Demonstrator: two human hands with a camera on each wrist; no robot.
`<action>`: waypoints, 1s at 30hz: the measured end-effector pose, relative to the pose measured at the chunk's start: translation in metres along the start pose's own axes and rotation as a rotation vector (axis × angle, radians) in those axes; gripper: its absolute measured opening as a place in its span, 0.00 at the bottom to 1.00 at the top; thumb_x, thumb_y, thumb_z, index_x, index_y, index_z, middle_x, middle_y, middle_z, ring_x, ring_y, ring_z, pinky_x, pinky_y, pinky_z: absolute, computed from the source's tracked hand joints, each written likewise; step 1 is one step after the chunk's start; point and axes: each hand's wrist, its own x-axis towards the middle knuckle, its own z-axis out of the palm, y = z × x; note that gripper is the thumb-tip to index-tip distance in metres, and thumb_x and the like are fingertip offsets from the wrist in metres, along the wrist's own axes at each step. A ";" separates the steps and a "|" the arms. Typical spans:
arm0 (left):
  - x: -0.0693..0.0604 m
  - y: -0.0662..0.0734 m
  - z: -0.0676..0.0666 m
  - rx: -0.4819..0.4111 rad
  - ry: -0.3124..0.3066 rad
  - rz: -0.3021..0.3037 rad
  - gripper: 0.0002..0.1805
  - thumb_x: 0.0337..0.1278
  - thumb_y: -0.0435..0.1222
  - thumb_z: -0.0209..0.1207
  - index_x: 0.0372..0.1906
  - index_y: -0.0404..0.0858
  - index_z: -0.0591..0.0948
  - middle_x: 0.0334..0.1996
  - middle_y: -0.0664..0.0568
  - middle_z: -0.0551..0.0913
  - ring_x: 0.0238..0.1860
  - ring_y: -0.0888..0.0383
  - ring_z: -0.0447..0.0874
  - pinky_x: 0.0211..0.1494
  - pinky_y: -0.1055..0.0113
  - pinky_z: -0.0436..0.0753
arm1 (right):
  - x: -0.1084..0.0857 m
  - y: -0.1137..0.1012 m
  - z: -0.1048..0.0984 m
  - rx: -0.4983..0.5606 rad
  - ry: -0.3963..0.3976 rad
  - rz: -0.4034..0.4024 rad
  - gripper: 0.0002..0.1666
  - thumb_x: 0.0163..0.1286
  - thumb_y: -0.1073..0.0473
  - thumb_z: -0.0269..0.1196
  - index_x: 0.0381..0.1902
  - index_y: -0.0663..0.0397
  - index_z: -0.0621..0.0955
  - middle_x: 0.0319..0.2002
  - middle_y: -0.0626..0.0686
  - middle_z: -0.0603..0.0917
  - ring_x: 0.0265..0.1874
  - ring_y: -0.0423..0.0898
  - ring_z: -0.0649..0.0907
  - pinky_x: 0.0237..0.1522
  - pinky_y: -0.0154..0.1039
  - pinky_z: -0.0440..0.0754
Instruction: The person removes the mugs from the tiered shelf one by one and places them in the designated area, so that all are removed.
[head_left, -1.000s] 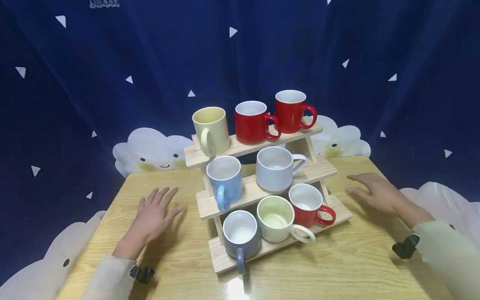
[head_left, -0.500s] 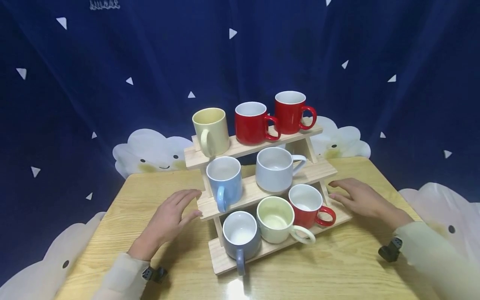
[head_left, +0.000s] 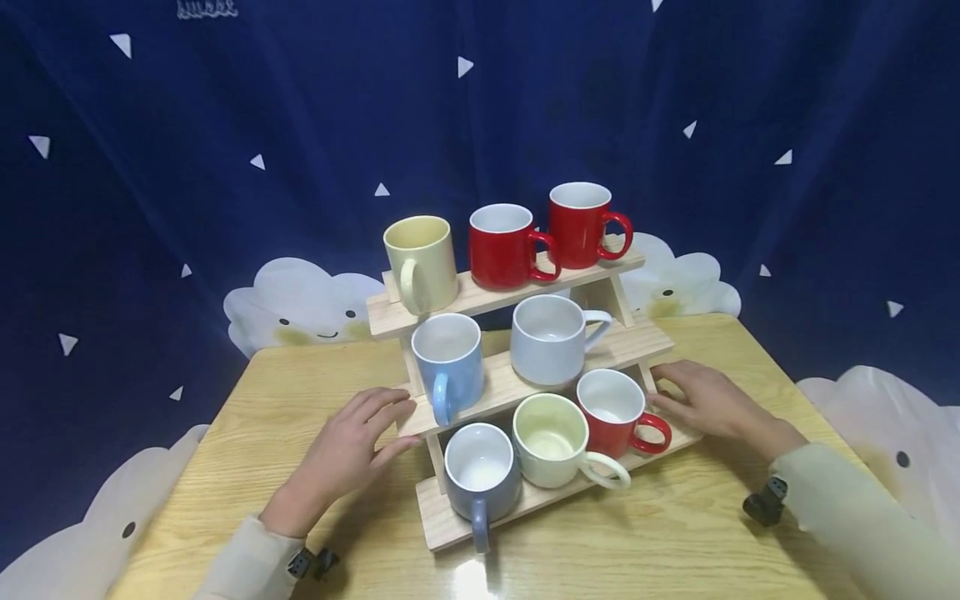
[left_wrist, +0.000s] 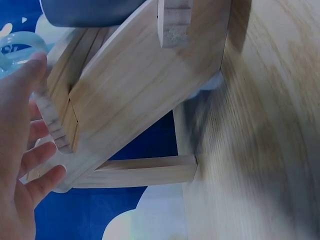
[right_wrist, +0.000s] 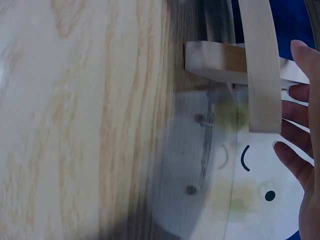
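Observation:
A three-tier wooden shelf (head_left: 651, 340) stands at an angle on the table, bearing several mugs. My left hand (head_left: 348, 454) is at the left end of its middle board, near a light blue mug (head_left: 459, 371). In the left wrist view, its loosely spread fingers (left_wrist: 41, 156) reach past the board's end. At the other side, my right hand (head_left: 712, 402) is beside the shelf's right support, close to a red mug (head_left: 609, 417) on the bottom board. The right wrist view shows relaxed fingers (right_wrist: 295, 157) next to a wooden upright (right_wrist: 262, 75); firm contact is unclear.
On top stand a yellow mug (head_left: 423, 271) and two red ones. A white mug (head_left: 547, 346) is on the middle board; a grey-blue mug (head_left: 483, 475) and a cream mug (head_left: 551, 446) are below. Behind the wooden table (head_left: 300, 375) hangs a dark blue curtain (head_left: 315, 108).
Both hands have moved inward from the sides of the table to the two ends of the shelf. The shelf and mugs have not visibly moved.

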 end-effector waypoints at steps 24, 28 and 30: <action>0.007 0.004 0.007 0.050 0.064 -0.017 0.33 0.67 0.60 0.50 0.55 0.36 0.83 0.53 0.47 0.84 0.55 0.48 0.81 0.55 0.52 0.81 | -0.014 -0.015 0.006 -0.035 0.111 0.073 0.12 0.60 0.52 0.69 0.37 0.48 0.78 0.28 0.43 0.77 0.27 0.42 0.75 0.28 0.41 0.74; 0.011 0.002 0.009 0.049 0.056 -0.034 0.34 0.68 0.61 0.46 0.55 0.36 0.83 0.54 0.46 0.83 0.56 0.47 0.81 0.55 0.51 0.81 | -0.020 -0.017 0.004 -0.056 0.117 0.089 0.12 0.59 0.51 0.69 0.36 0.47 0.78 0.29 0.44 0.79 0.28 0.42 0.77 0.28 0.42 0.76; 0.013 0.001 0.011 0.053 0.058 -0.035 0.36 0.69 0.62 0.43 0.55 0.37 0.83 0.54 0.47 0.83 0.56 0.48 0.81 0.54 0.51 0.81 | -0.023 -0.019 0.003 -0.063 0.122 0.100 0.12 0.59 0.50 0.69 0.35 0.47 0.78 0.30 0.45 0.80 0.29 0.43 0.79 0.29 0.43 0.78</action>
